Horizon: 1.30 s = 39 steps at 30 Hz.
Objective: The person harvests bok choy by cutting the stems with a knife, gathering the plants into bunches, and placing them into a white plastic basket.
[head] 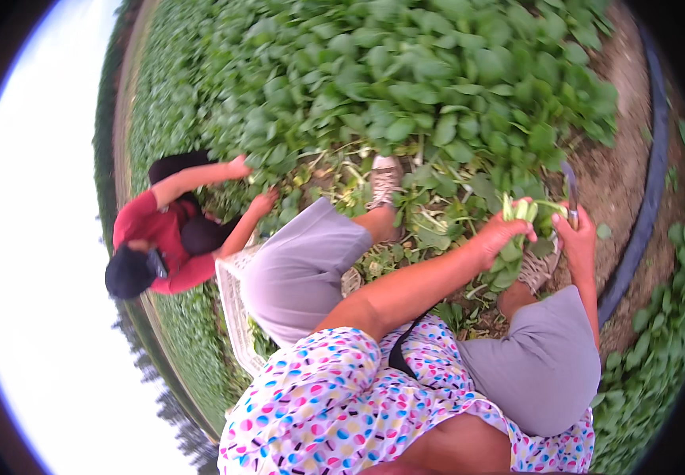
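My left hand [504, 233] grips a bunch of leafy greens [512, 255], pale stalks upward and leaves hanging below the fist. Close by on the right, my right hand [579, 237] is closed around the handle of a small sickle [569, 178], its curved blade pointing away from me. A single stalk [550, 205] stretches between the bunch and the fingers of my right hand. Both hands are above my shoe [539, 267], over ground strewn with cut leaves.
A dense bed of leafy greens [390, 71] grows ahead. A dark hose [645, 196] runs along bare soil at right. At left, a person in a red shirt [140, 219] reaches into the plants. A white plastic crate [235, 314] with greens stands beside my knee.
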Each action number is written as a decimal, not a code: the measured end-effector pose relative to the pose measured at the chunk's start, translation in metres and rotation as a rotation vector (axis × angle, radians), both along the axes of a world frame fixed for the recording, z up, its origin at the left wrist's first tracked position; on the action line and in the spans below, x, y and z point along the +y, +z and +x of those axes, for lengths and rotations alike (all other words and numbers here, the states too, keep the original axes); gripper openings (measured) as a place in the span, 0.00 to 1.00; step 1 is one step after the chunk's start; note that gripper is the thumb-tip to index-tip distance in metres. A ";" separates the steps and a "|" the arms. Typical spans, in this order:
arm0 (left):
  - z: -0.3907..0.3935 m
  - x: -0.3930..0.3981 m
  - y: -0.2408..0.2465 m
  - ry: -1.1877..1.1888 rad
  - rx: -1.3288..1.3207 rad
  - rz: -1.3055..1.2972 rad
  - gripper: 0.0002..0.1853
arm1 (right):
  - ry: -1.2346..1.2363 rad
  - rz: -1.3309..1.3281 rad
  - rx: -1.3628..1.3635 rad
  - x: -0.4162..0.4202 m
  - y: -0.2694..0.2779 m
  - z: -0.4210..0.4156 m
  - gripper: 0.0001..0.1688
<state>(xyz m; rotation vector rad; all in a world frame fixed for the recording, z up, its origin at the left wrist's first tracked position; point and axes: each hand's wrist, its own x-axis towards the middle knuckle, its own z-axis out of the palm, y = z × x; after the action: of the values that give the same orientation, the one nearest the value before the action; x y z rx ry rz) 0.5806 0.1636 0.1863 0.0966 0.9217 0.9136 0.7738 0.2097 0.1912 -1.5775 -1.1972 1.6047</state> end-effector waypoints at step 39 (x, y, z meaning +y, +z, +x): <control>-0.004 0.014 -0.060 -0.166 1.201 0.608 0.20 | 0.055 -0.242 0.539 0.020 -0.075 -0.008 0.19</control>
<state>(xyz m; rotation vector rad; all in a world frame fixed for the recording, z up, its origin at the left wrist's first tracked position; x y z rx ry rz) 0.5764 0.1772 0.1267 1.3341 1.6509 0.9252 0.7660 0.2297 0.1163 -1.1317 -0.7817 2.0970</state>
